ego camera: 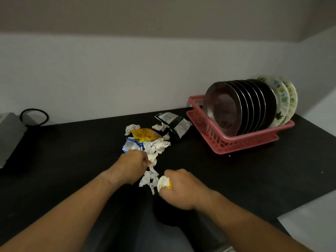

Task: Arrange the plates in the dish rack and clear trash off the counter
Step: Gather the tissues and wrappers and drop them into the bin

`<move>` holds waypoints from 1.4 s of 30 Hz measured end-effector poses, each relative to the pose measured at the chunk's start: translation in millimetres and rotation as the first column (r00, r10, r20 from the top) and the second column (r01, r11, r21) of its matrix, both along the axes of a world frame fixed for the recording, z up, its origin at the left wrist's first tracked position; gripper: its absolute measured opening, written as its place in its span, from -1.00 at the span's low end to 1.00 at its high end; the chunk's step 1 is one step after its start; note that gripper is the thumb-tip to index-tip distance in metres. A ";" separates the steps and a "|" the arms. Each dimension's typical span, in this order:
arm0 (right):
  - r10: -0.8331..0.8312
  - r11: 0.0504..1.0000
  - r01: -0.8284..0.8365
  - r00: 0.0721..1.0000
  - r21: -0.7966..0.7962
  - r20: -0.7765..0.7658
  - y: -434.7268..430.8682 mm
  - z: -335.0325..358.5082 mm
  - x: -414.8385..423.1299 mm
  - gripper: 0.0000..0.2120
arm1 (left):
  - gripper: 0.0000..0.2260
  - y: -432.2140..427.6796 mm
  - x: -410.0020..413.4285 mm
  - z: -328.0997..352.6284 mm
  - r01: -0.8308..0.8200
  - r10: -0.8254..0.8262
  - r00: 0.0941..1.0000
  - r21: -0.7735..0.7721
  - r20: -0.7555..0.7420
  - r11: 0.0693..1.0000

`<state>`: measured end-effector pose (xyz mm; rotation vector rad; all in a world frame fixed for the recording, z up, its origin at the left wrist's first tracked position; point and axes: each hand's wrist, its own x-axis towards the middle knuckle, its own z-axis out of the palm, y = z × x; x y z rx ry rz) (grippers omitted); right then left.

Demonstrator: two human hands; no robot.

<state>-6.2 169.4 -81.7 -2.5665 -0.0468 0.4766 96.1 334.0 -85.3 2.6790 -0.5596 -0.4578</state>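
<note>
On black counter, head view | left hand fingers curled, pinching tissue strip | right hand fisted round tissue wad and yellow scrap | snack wrappers piled just beyond hands | plates upright in pink dish rack, right

Dark steel plates and patterned white plates stand upright in a pink dish rack at two o'clock on the black counter. At its centre lie heaped crumpled tissues and snack wrappers.
</note>
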 end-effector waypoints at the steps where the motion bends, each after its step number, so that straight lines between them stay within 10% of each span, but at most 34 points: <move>1: -0.041 0.999 0.041 0.999 0.003 0.005 -7.8 3.2 0.1 -0.76 | -0.78 -0.7 0.1 -3.1 0.028 -0.028 1.000 0.013 0.006 1.000; 13: -0.195 0.979 0.197 0.980 -0.058 0.031 -47.8 13.6 -8.5 -0.60 | -0.49 -19.7 -29.5 -35.6 0.039 -0.030 0.999 0.209 -0.042 0.977; 27: -0.335 0.938 0.333 0.942 0.095 0.012 -77.0 12.4 -5.7 -0.83 | -0.98 -34.2 -14.5 -0.7 0.037 -0.015 0.994 -0.196 0.110 0.980; 42: -0.487 0.874 0.481 0.863 0.078 0.133 -117.5 31.3 -31.1 -0.89 | -0.76 -115.9 -31.4 17.0 0.234 -0.187 0.963 -0.254 0.196 0.939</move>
